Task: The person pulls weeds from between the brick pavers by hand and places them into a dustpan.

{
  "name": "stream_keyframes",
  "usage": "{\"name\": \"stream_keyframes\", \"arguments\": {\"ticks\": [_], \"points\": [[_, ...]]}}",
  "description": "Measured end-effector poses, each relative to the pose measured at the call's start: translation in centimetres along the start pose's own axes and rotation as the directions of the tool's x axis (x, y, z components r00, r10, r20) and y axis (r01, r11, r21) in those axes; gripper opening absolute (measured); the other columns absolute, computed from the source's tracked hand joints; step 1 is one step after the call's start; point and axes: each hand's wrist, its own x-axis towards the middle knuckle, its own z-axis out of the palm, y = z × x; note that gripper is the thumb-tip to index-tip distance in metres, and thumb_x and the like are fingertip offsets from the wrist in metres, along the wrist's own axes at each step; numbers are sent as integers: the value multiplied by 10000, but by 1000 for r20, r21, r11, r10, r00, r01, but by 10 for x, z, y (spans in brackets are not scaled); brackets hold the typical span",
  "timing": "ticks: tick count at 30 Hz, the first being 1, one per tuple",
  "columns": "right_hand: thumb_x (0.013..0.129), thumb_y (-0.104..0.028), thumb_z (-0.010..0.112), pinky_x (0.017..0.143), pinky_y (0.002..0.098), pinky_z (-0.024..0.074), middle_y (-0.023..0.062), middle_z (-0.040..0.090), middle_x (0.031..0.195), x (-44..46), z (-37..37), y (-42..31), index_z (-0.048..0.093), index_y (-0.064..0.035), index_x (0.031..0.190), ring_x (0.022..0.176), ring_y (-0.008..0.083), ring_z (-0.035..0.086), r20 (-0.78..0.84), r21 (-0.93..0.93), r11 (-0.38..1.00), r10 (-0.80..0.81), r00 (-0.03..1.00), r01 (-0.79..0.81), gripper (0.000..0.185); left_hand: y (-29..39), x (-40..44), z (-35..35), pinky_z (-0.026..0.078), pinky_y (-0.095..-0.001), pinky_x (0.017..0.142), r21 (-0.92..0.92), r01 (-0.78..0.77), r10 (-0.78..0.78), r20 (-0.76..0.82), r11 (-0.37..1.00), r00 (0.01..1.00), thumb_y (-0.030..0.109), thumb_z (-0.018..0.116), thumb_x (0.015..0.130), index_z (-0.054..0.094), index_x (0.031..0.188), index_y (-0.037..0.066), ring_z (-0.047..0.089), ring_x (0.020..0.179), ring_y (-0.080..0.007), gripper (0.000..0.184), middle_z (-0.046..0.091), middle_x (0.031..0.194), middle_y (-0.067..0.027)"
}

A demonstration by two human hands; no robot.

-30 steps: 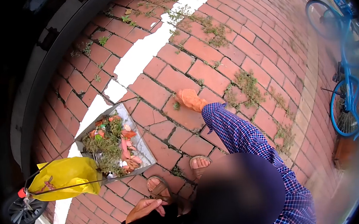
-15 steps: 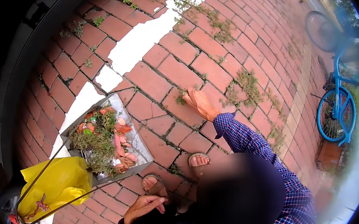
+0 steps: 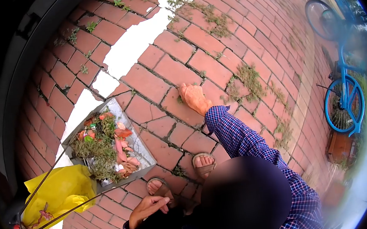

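My right hand [image 3: 194, 98] reaches down to the brick paving with its fingers curled together, at a joint where a small green weed grows. The fingertips close on that spot, and the hand largely hides the weed. My left hand [image 3: 146, 210] rests by my knee, fingers loosely stretched and nothing seen in it. Ahead of my left hand stands a grey metal dustpan [image 3: 146, 152] holding pulled weeds [image 3: 96, 152], dry reddish leaves [image 3: 123, 150] and bits of litter. A yellow plastic bag [image 3: 61, 190] hangs at its back, beside thin dark handle rods [image 3: 47, 178].
My sandalled feet [image 3: 204, 162] are between the dustpan and my right arm. More weeds [image 3: 249, 80] grow in the paving joints beyond my right hand. A white painted line [image 3: 139, 38] crosses the bricks. A blue bicycle [image 3: 345, 102] stands at the right; a dark vehicle edge [image 3: 7, 101] is at the left.
My right hand has drawn slightly back and left, its fingers curling further over the weed. The view has shifted a little. My left hand stays by the knee.
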Motion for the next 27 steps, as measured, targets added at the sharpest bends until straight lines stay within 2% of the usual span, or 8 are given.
{"name": "stream_keyframes", "arguments": {"ticks": [3, 8, 9, 11, 14, 24, 26, 27], "points": [[973, -82, 489, 640, 505, 545, 206, 696, 823, 8, -11, 7, 603, 0, 978, 768, 362, 706, 150, -33, 992, -114, 982, 121, 142, 3, 0, 3, 508, -241, 796, 5, 16, -16, -22, 1000, 1000, 370, 612, 1050, 723, 963, -42, 689, 859, -139, 436, 727, 863, -89], [930, -88, 553, 659, 441, 571, 144, 729, 821, 13, -38, -1, 683, -4, 943, 781, 320, 727, 135, -238, 901, -339, 931, 363, 155, 25, -5, 11, 500, -240, 812, 0, 40, -40, -39, 999, 998, 358, 628, 1038, 724, 936, -43, 684, 864, -138, 425, 719, 857, -101], [930, -88, 553, 659, 441, 571, 144, 729, 821, 18, -40, -4, 683, -4, 943, 781, 320, 727, 132, -250, 906, -318, 939, 342, 155, 25, -5, 10, 497, -232, 802, 13, 40, -39, -55, 999, 998, 364, 637, 1031, 725, 946, -48, 681, 862, -133, 430, 718, 857, -104], [884, -85, 621, 681, 403, 587, 131, 766, 892, 30, -39, -11, 754, -46, 930, 854, 296, 754, 289, -37, 985, -153, 945, 170, 145, 26, -11, 16, 488, -208, 758, -22, 2, -4, -109, 1000, 994, 384, 657, 1015, 729, 964, -61, 668, 841, -116, 454, 720, 858, -108], [837, -87, 681, 705, 388, 594, 127, 781, 956, 41, -32, -28, 789, -85, 901, 921, 280, 763, 364, -56, 998, 48, 930, -30, 126, 28, -7, 17, 505, -249, 756, -10, 75, -76, -142, 997, 987, 327, 637, 1039, 729, 939, -63, 667, 778, -126, 413, 718, 811, -93], [912, -124, 643, 812, 413, 596, 145, 773, 1083, 43, -43, -31, 784, -56, 1088, 1014, 305, 751, 482, -19, 976, 198, 853, -216, 236, 18, -8, 18, 498, -224, 767, -48, 123, -129, -151, 991, 980, 328, 657, 1023, 711, 1033, -76, 674, 840, -124, 408, 724, 886, -115], [916, -131, 636, 807, 422, 595, 153, 774, 1064, 30, -38, -34, 780, -49, 1084, 1008, 308, 751, 497, -35, 978, 197, 845, -207, 236, 5, -11, 17, 501, -230, 781, 38, -142, 146, -136, 989, 980, 326, 662, 1020, 713, 1032, -72, 676, 858, -129, 402, 722, 889, -112], [918, -136, 628, 803, 429, 595, 157, 775, 1042, 18, -42, -39, 775, -40, 1063, 1001, 319, 751, 478, -14, 980, 179, 860, -196, 228, 9, -10, 15, 501, -230, 781, 41, -146, 150, -142, 988, 978, 326, 662, 1020, 713, 1032, -72, 676, 858, -129, 402, 722, 889, -112]]}}
